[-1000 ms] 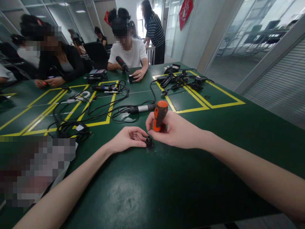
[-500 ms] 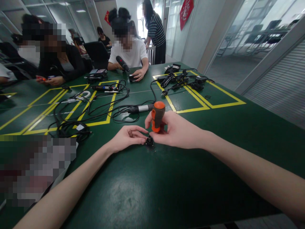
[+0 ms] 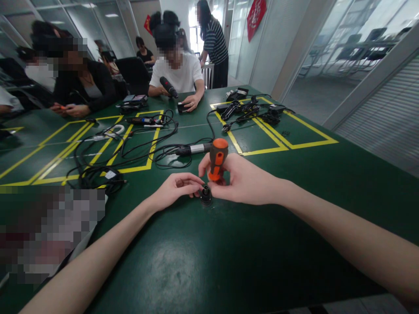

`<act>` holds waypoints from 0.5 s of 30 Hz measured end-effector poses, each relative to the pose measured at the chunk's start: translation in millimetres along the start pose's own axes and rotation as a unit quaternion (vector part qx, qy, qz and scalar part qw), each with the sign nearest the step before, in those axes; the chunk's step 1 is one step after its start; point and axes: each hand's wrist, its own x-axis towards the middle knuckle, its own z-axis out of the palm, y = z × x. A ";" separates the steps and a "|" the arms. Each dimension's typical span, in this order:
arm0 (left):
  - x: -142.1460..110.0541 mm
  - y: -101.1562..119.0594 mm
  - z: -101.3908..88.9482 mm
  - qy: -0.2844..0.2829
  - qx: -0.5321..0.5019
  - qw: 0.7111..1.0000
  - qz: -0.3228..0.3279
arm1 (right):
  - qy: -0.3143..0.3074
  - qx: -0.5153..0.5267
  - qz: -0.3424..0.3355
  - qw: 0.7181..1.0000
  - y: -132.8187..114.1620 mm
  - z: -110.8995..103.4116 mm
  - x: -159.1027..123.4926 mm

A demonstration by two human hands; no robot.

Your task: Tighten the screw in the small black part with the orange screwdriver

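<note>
An upright screwdriver with an orange and grey handle [image 3: 218,159] is held in the curled fingers of my right hand [image 3: 244,179]. Its shaft and tip are hidden behind the fingers. Just below stands a small black round part [image 3: 206,197] with a metal-looking top, resting on the green table. From the left side, the thumb and fingertips of my left hand [image 3: 175,190] close in on that part and appear to steady it; the exact contact is partly hidden.
Black cables [image 3: 131,148] and a silver-and-black tool [image 3: 196,148] lie beyond my hands. Yellow tape [image 3: 265,151] marks rectangles on the green table [image 3: 262,253], with more black devices [image 3: 231,110] at the right. Across the table a person [image 3: 178,72] holds a dark power tool [image 3: 168,87].
The screwdriver handle has turned about its axis, so its orange inlays face me differently. My left fingertips have shifted slightly at the black part.
</note>
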 end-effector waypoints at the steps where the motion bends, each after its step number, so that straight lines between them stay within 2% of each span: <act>1: 0.1 0.4 0.1 0.002 0.001 1.000 0.002 | 0.000 0.003 0.001 1.000 0.2 0.0 0.0; 15: 0.5 0.0 -0.4 -0.010 0.010 1.000 0.013 | -0.013 -0.006 -0.009 1.000 1.0 -0.4 -0.5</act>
